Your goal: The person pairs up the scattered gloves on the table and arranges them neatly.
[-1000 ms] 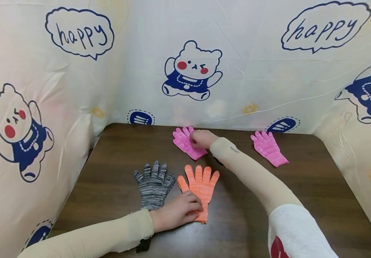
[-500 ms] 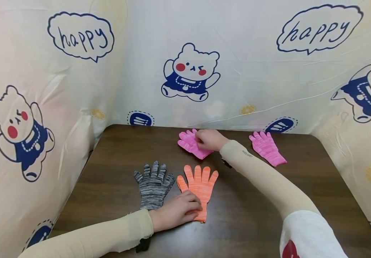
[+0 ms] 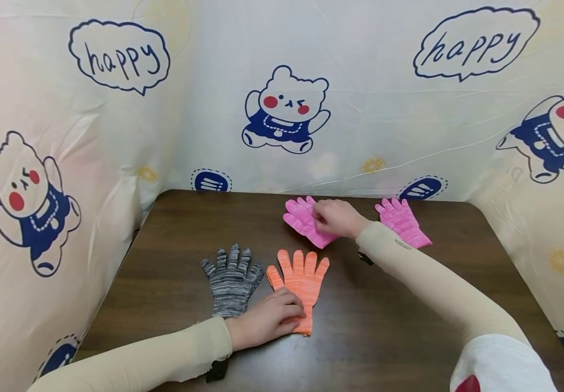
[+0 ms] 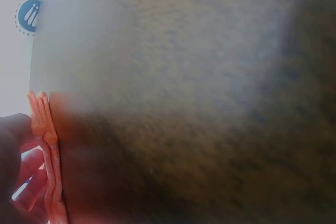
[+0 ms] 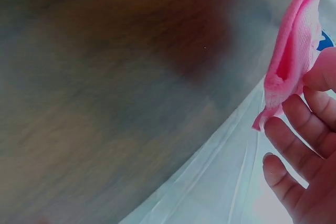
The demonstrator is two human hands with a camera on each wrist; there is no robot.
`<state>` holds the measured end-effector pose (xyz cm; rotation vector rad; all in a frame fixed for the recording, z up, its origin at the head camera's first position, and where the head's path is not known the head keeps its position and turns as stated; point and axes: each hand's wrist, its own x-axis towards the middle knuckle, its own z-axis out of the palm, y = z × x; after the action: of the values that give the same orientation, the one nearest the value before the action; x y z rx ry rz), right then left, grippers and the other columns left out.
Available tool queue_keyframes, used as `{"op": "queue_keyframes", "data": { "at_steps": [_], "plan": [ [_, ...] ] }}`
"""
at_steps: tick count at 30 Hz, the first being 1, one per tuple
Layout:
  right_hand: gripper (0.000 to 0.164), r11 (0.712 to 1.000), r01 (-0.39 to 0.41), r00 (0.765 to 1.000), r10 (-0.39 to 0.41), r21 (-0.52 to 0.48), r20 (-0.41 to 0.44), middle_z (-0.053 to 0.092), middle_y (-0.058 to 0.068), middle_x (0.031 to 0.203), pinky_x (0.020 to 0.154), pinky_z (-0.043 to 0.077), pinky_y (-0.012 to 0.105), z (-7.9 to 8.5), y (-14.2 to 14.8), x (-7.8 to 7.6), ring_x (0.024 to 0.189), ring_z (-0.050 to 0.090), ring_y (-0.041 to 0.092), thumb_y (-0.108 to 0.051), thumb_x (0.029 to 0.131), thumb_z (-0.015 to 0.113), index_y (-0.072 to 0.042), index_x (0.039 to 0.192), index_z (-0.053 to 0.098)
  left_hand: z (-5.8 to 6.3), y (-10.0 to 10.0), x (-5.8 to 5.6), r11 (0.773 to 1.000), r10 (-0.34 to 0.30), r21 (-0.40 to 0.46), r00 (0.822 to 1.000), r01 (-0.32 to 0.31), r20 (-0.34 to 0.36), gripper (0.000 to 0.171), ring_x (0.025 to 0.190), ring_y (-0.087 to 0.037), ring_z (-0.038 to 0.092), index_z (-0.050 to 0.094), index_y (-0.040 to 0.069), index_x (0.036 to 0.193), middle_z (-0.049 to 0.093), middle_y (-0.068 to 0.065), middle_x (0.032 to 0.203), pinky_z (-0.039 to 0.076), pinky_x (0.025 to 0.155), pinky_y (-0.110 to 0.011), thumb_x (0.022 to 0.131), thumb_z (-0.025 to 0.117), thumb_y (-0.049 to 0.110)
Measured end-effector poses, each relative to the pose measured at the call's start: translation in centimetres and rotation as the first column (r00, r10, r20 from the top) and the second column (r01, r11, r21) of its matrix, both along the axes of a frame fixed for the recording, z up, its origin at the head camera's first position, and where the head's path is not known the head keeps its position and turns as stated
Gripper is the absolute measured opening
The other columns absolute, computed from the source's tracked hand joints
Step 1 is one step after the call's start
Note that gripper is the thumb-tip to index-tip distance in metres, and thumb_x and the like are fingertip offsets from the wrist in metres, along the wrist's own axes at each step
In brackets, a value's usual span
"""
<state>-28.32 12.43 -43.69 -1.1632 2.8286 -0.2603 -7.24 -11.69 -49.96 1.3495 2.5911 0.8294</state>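
Near the back of the table, my right hand [image 3: 339, 218] pinches a pink knit glove [image 3: 303, 220] with thumb and index finger. In the right wrist view the open cuff of that pink glove [image 5: 294, 59] stands up beside the fingers [image 5: 302, 121]. My left hand [image 3: 265, 320] rests with loosely bent fingers on the lower part of an orange glove [image 3: 303, 280], which lies flat, fingers pointing away. Left of it a grey-and-black striped glove [image 3: 232, 286] lies spread out, its cuff hidden behind the left forearm.
A second pink glove [image 3: 403, 222] lies at the back right, partly covered by the right sleeve [image 3: 424, 277]. The dark wooden table [image 3: 360, 326] meets a printed cloth curtain [image 3: 203, 109] at the back and both sides.
My right hand has moved to the right, bringing the pink glove along towards the other pink glove. The left hand stays on the orange glove.
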Motion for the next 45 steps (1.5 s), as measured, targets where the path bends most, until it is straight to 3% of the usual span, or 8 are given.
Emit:
{"op": "queue_keyframes", "data": {
  "at_steps": [12,25,34,45],
  "plan": [
    [0.010,0.997,0.062,0.998,-0.063,-0.044,-0.021,0.057,-0.003,0.079,0.066,0.048,0.032,0.5,4.0,3.4,0.070,0.051,0.016,-0.019,0.092,0.071,-0.015,0.092,0.062,0.1,0.0,0.0,1.000,-0.001,-0.004,1.000,0.001,-0.003,0.016,0.115,-0.012,0.057,0.075,0.019,0.118,0.065,0.005,0.120,0.050,0.100,-0.030,0.103,0.068,0.021],
    [0.016,0.982,0.173,0.985,-0.170,-0.072,0.043,0.052,-0.007,0.076,0.064,0.048,0.028,0.9,7.8,8.1,0.068,0.049,0.012,-0.021,0.089,0.075,-0.019,0.091,0.059,0.2,0.0,0.0,1.000,0.003,-0.002,1.000,-0.003,0.017,0.016,0.113,-0.011,0.056,0.074,0.020,0.117,0.065,0.007,0.120,0.049,0.099,-0.029,0.103,0.068,0.021],
    [0.018,0.975,0.189,0.981,-0.192,-0.117,-0.015,0.047,-0.009,0.073,0.060,0.043,0.027,-0.2,9.6,11.7,0.067,0.045,0.010,-0.020,0.085,0.074,-0.021,0.085,0.056,0.7,0.0,0.0,0.999,0.016,-0.030,0.998,-0.015,0.064,0.017,0.114,-0.011,0.056,0.074,0.020,0.119,0.064,0.007,0.121,0.050,0.099,-0.029,0.103,0.067,0.022],
    [0.022,0.971,0.199,0.980,-0.199,-0.130,0.007,0.044,-0.012,0.072,0.060,0.042,0.025,-1.7,10.8,15.4,0.067,0.042,0.007,-0.017,0.085,0.075,-0.023,0.083,0.053,0.7,0.3,0.0,0.999,0.022,-0.042,0.997,-0.019,0.080,0.017,0.114,-0.010,0.056,0.074,0.021,0.119,0.064,0.008,0.121,0.050,0.098,-0.029,0.104,0.067,0.021]
  ]
}}
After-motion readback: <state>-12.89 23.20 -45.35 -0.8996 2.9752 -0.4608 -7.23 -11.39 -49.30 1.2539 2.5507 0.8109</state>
